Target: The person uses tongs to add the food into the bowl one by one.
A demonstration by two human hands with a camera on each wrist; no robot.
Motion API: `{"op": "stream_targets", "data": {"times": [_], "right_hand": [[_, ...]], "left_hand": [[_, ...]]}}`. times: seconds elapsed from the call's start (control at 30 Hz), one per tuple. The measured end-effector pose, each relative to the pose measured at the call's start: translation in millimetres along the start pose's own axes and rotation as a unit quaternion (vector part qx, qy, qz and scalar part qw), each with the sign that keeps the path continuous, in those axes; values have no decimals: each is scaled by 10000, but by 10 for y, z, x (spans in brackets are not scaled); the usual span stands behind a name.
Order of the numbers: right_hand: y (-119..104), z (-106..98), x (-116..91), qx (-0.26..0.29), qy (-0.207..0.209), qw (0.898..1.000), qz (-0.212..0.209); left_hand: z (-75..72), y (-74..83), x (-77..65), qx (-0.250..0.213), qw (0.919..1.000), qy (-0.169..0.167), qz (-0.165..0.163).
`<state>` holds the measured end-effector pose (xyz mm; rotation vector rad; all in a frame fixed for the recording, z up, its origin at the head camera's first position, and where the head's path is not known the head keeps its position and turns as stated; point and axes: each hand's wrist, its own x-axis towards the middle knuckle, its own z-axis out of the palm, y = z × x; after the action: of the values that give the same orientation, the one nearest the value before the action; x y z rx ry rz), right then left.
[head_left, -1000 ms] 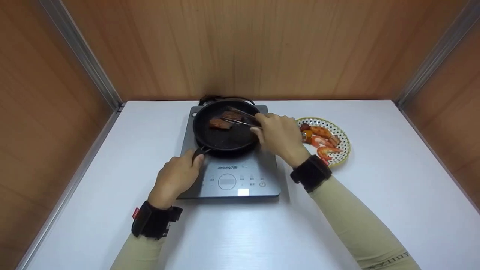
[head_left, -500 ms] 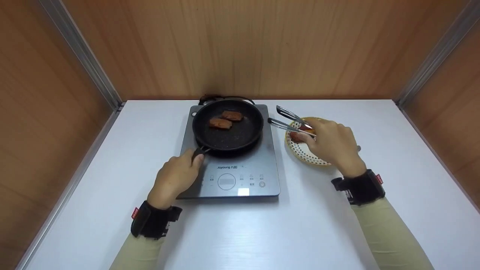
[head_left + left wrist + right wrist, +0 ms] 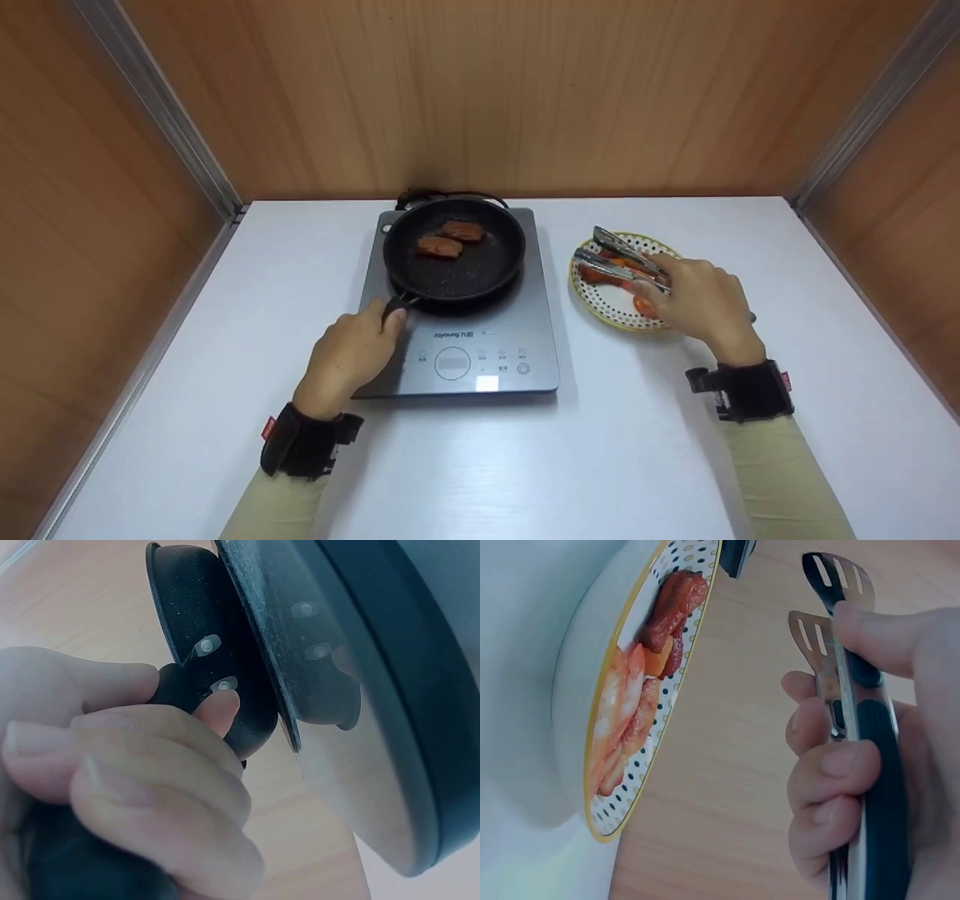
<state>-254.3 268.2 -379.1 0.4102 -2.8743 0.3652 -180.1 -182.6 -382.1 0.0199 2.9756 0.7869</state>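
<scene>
My left hand [image 3: 352, 352] grips the black handle [image 3: 174, 688] of a frying pan [image 3: 465, 277]. Two browned pieces of meat [image 3: 440, 247] lie side by side in the pan. To the right, my right hand [image 3: 705, 300] holds metal tongs [image 3: 881, 787] with dark grips and slotted heads. Their two heads stand apart with nothing between them, over the far left part of a dotted plate [image 3: 609, 319] with a yellow rim. The plate bears shrimp [image 3: 615, 701], a dark red piece of meat [image 3: 673, 609] and other food, partly hidden by the tongs and hand in the head view.
The pan is on a grey induction cooker [image 3: 454, 382] with a touch panel in front. A black cable [image 3: 427, 196] lies behind it. Wooden panels [image 3: 480, 97] wall in the white table [image 3: 525, 465] at the back and both sides.
My right hand has carried the tongs from the pan rightward to above the plate. The tongs' heads came away from the meat, which stays in the pan. My left hand keeps its place.
</scene>
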Motion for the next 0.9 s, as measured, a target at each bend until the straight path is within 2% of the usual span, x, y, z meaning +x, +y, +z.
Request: {"op": "stream_targets", "data": {"times": [0.3, 0.53, 0.9], "right_hand": [[96, 100, 26, 50, -194, 9997, 102], [139, 163, 34, -26, -509, 9986, 149], [185, 236, 43, -160, -609, 9977, 267]], "left_hand": [[6, -21, 11, 48, 10000, 58, -7], [14, -27, -1, 4, 10000, 39, -16], [-1, -18, 6, 1, 9999, 102, 24]]}}
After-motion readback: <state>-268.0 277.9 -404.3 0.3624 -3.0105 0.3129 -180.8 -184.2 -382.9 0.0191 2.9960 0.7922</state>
